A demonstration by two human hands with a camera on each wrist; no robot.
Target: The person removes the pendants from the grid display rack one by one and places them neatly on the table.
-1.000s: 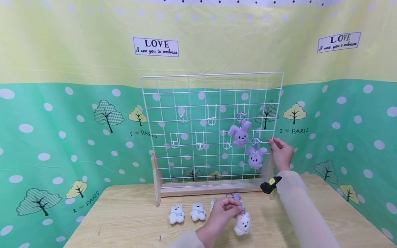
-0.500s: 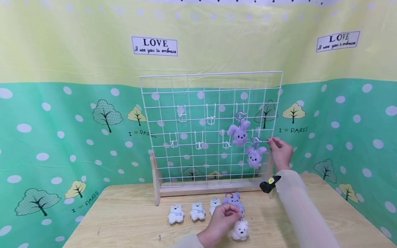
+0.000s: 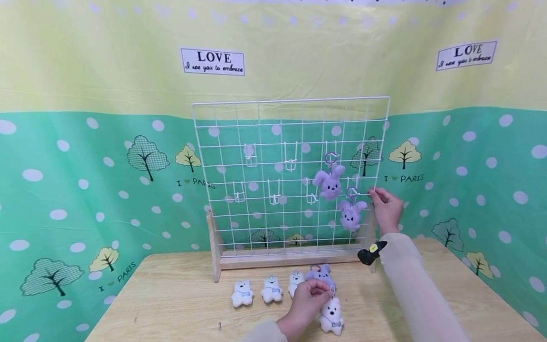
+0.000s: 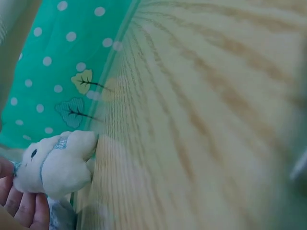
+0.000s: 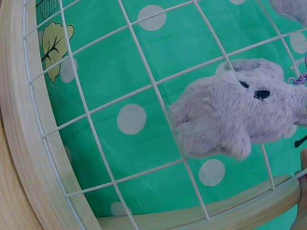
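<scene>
Low over the table, my left hand (image 3: 304, 304) pinches the clasp of a white plush bear keychain (image 3: 332, 316). The bear hangs upright, its blue strap visible; in the left wrist view the bear (image 4: 62, 163) is close to the fingers (image 4: 29, 208). My right hand (image 3: 386, 209) pinches the right edge of a white wire grid rack (image 3: 290, 99). Two purple plush bunny keychains hang from its hooks, an upper bunny (image 3: 329, 184) and a lower bunny (image 3: 352, 216). The right wrist view has a purple bunny (image 5: 230, 110) large before the wires.
On the wooden table (image 3: 171, 299) lie white bear keychains, a left one (image 3: 242, 293), a middle one (image 3: 271, 289) and a third (image 3: 296, 281) partly behind my left hand. A purple bunny keychain (image 3: 321, 275) lies beside them. Several white hooks (image 3: 291, 164) on the grid hold nothing.
My left hand has lowered slightly, bringing the bear down, and the bear has turned so its strap shows. More of the purple bunny on the table is visible. My right hand stays at the grid's edge.
</scene>
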